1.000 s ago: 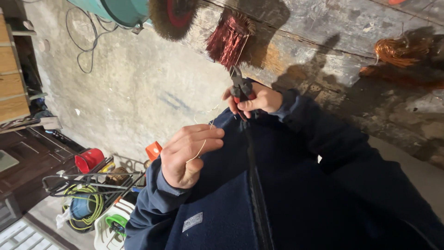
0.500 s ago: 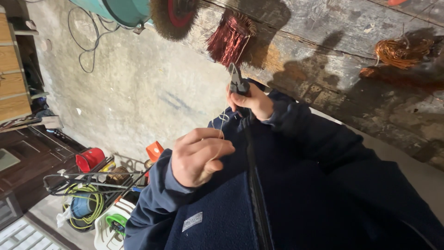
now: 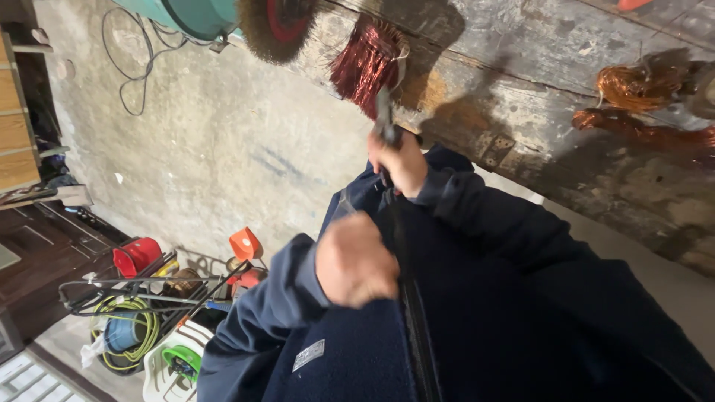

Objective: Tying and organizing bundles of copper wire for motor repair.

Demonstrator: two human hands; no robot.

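Right hand [image 3: 402, 160] fingers wrapped tight around the handles of dark pliers [image 3: 386, 123], tool pointing up and away from the chest, its tip near the red-brown copper wire bundle [image 3: 366, 65] that sits on the wooden bench edge [image 3: 521, 82]; whether the tip touches the bundle cannot be told, motion blur. Left hand [image 3: 354, 260] curled into a loose fist, fingers drawn together, back of hand to the camera; a thin pale wire [image 3: 344, 205] shows just above the knuckles, apparently pinched in that fist, grip itself hidden. Both hands close in front of a dark navy fleece jacket [image 3: 462, 313] with a black zipper running down the middle, left hand lower and nearer the camera, right hand higher. Further along the bench, orange copper wire coils [image 3: 633, 85], well apart from the hands. Above the bundle, a round wire brush wheel [image 3: 275, 26] beside a teal machine housing [image 3: 190, 15]. On the concrete floor at lower left: a red container [image 3: 136, 255], an orange cone-shaped piece [image 3: 244, 243], a coiled yellow-green hose [image 3: 123, 339], a white and green reel [image 3: 175, 361].
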